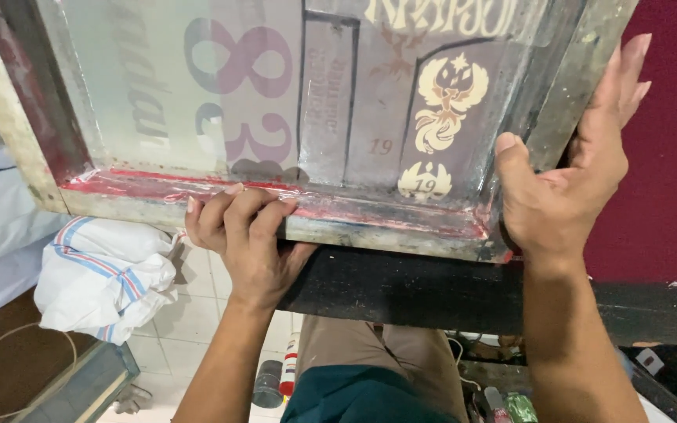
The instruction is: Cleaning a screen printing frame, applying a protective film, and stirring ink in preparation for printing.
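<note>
Fingers (237,205) of my left hand (248,243) were curled over the near rail of the printing screen frame (401,235), clamped on its wooden edge, with the thumb tucked under it. My right hand (566,180) gripped the frame's near right corner: thumb inside against the mesh side, the other fingers stretched flat up the outer face of the right rail. Both hands were grasping the frame, neither loose.

The frame itself filled the upper view, tilted, its near rail resting above a black surface (432,290) edge. Red ink residue (197,184) ran along the inside of the near rail, and red stained the left rail too. The mesh (276,86) inside the frame carried stencilled shapes, among them a pale bird-like emblem (448,98) close to my right thumb.

Right of the frame lay dark red fabric (667,157) on the surface. Below the frame's left corner sat a bundled white cloth with blue and red stripes (107,274) on the tiled floor (190,313). Under the near rail I saw my tan trousers (370,345) and a small can (268,384) on the floor.
</note>
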